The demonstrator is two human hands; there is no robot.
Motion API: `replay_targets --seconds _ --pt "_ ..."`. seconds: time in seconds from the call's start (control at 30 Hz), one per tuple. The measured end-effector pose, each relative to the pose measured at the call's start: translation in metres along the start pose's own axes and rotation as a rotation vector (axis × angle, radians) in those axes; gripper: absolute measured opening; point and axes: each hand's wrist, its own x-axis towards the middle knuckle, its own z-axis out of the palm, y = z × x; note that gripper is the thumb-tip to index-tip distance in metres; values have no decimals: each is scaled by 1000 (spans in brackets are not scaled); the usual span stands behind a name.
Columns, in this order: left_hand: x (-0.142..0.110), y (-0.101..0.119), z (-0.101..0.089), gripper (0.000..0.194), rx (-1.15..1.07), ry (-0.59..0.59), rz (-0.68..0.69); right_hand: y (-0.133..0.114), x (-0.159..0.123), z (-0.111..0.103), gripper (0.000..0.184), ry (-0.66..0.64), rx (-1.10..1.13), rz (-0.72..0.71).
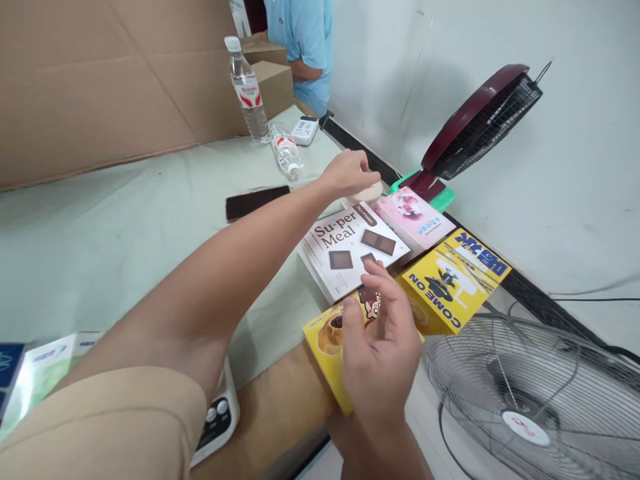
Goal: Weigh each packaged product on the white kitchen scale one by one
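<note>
My left hand [353, 175] reaches across to the far edge of the table, fingers curled in. It is by a pale round object [367, 194], and whatever it grips is hidden. My right hand [383, 340] is open, fingers loosely bent and apart, in front of a yellow box [325, 363] with a pastry picture. Beyond it are a white "Su-per Meal" box [325, 267], a pink box [413, 220] and a yellow "COME ON" box [455, 280], grouped close together.
A black phone [257, 202], an upright water bottle [249, 93], a lying bottle [287, 152] and a small white box [305, 131] are on the table. Fans [480, 123] stand at the right. A person in blue [303, 40] is behind cardboard boxes [273, 83].
</note>
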Motion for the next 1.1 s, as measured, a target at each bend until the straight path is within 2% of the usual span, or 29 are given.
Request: replay_targets --seconds 0.03,0.07,0.1,0.17,0.23,0.33,0.4,0.5,0.57,0.73,0.83,0.93,1.1 --pt "-6 1 -2 9 -12 38 36 -3 -1 1 15 47 29 -30" --pt "-13 3 -5 6 -18 54 67 -6 -2 1 9 106 57 -62" --pt "-22 5 -8 15 -19 49 89 -10 -3 1 7 166 84 -88" --pt "-43 11 -17 30 -21 -2 115 -19 -5 1 23 252 129 -122" --pt "-70 16 -27 36 -15 -78 112 -27 -9 0 38 266 181 -117" --pt "-122 19 -42 30 34 -137 71 -38 -21 2 50 188 278 -69" --pt "-164 19 -54 24 63 -114 9 -45 -35 6 53 108 329 -57" --pt "-237 20 -76 22 48 -10 -121 -57 -65 15 54 -71 361 -70" --pt "-293 20 -94 29 3 73 -222 -66 -89 22 54 -235 393 -106" --pt "-446 7 -136 47 -103 307 -550 -94 -150 42 57 -727 425 -314" --pt "-527 -13 -148 42 -189 487 -669 -106 -179 60 57 -872 320 -315" --pt "-582 -39 -153 36 -310 655 -756 -112 -204 83 56 -928 216 -264" --pt "-627 -87 -163 36 -286 932 -891 -120 -244 118 53 -1054 124 -269"
